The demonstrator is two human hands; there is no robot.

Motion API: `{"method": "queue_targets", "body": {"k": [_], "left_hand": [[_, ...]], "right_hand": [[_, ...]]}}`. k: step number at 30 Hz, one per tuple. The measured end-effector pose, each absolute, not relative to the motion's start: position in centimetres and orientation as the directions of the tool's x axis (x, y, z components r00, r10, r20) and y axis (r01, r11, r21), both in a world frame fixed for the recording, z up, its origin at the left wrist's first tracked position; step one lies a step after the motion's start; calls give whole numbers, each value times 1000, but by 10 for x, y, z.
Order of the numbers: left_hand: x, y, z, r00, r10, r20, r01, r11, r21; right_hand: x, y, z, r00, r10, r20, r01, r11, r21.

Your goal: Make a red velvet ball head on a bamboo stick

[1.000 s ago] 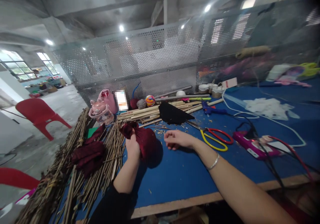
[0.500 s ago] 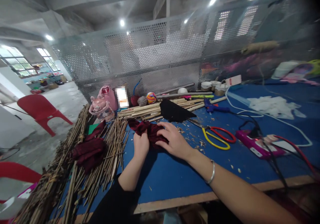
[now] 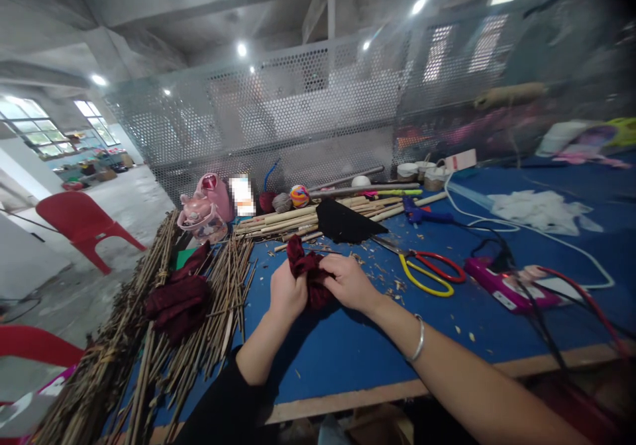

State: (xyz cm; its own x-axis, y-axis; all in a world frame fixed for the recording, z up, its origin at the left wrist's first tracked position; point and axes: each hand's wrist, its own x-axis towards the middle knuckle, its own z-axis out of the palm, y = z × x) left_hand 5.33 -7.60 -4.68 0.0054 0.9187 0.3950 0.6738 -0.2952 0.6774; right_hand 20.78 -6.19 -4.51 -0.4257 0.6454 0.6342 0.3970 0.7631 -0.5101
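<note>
Between my two hands is a bunched piece of dark red cloth (image 3: 314,278), held just above the blue tabletop (image 3: 342,352). My left hand (image 3: 288,291) is closed around its left part, with a gathered end sticking up above the fist. From the other side my right hand (image 3: 348,279) pinches the cloth, fingers curled in. A second dark red cloth (image 3: 179,302) lies crumpled on thin brown sticks (image 3: 223,299) to the left. Beyond my hands lies a black cloth piece (image 3: 348,222), and scissors (image 3: 427,271) with red and yellow handles rest right of it.
Peeled sticks (image 3: 283,220) and yarn balls (image 3: 299,196) lie at the back before a perforated metal screen (image 3: 278,114). A blue glue gun (image 3: 427,214), a purple power strip (image 3: 507,286) and cables are on the right. A pink pot (image 3: 203,220) stands back left.
My right hand's spread fingers have closed onto the cloth. My left hand has turned and shifted slightly right, and the cloth is now bunched tighter with its end pointing up.
</note>
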Motion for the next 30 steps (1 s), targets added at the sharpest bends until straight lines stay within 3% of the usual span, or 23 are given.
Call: {"method": "queue_targets", "body": {"k": [2,7,12,15,18,20,22,25,28,30], "left_hand": [[56,-79,-46,77,920,383,714,-319,623],[55,-81,-42,247,923,296,745,-376,550],[56,-74,-37,360,903,235,718,-430,548],[59,-78,-34,365,891,271,695,-454,558],[61,-87,-35,385,857,344,652,-516,555],[61,-92,-38,427,822,378,614,-570,546],[63,-95,-42,445,792,418,536,-609,584],[68,-96,-49,256,832,492,377,-555,742],[73,-96,-56,-31,883,468,280,-441,853],[72,-95,-60,-36,899,436,271,-411,871]], "right_hand": [[208,-61,-47,-412,665,623,398,746,-533],[207,-61,-46,-523,538,661,315,842,-437],[213,-61,-31,-477,764,434,281,601,-749],[228,-53,-23,-473,834,286,128,386,-913],[241,-45,-26,-448,828,338,-43,358,-933],[242,-45,-35,-567,755,330,-31,381,-924],[238,-48,-44,-704,675,219,49,355,-934],[227,-57,-49,-753,643,138,145,367,-919],[218,-64,-43,-783,585,212,156,516,-842],[210,-67,-35,-801,542,257,207,652,-729]]}}
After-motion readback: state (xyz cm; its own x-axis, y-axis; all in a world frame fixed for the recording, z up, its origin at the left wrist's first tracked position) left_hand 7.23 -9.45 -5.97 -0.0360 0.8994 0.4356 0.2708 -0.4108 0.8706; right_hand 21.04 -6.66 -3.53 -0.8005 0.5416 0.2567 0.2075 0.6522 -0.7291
